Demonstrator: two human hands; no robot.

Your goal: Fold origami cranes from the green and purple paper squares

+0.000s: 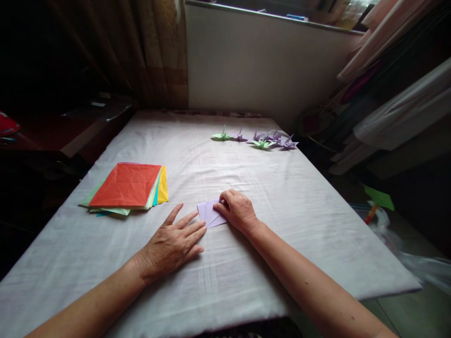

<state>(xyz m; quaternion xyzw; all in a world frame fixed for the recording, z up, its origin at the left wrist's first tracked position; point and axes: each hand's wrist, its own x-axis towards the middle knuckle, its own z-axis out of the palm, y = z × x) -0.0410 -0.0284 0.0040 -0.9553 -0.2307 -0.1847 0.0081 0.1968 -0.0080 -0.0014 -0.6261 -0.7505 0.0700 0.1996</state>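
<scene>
A small folded sheet of lilac origami paper [210,215] lies on the cloth-covered table [197,164], with crease lines across its face. My right hand [238,210] bends over its right side, thumb and fingertips pinching the paper there and hiding that end. My left hand [176,241] rests with fingers spread, its fingertips at the left edge of the paper. To the left lies a stack of coloured paper squares [125,185], a red one on top and green, blue and yellow edges beneath.
Several folded paper cranes, one green [261,143] and one purple [289,143] among them, stand near the table's far right edge. A curtain [158,51] hangs beyond the back left. Clothes [405,112] hang at the right. A dark red surface [88,124] adjoins on the left.
</scene>
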